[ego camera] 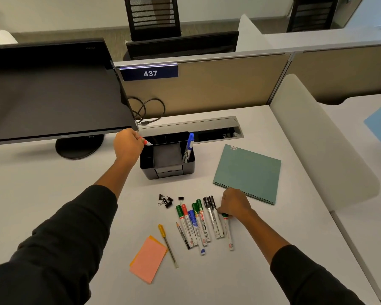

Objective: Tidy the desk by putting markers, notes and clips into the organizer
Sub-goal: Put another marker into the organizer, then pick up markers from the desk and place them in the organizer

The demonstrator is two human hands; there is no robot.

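The black organizer stands mid-desk with a blue marker upright in its right slot. The left hand grips a red marker over its left rim, barrel mostly hidden. The right hand pinches a green-capped marker lying on the desk, fingertips hidden.

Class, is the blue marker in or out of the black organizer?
In: the blue marker stands tilted inside the black plastic organizer's right compartment.

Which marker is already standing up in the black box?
The blue marker, upright in the right-hand slot of the black organizer. The other loose markers lie flat on the desk, and the left hand holds a red one.
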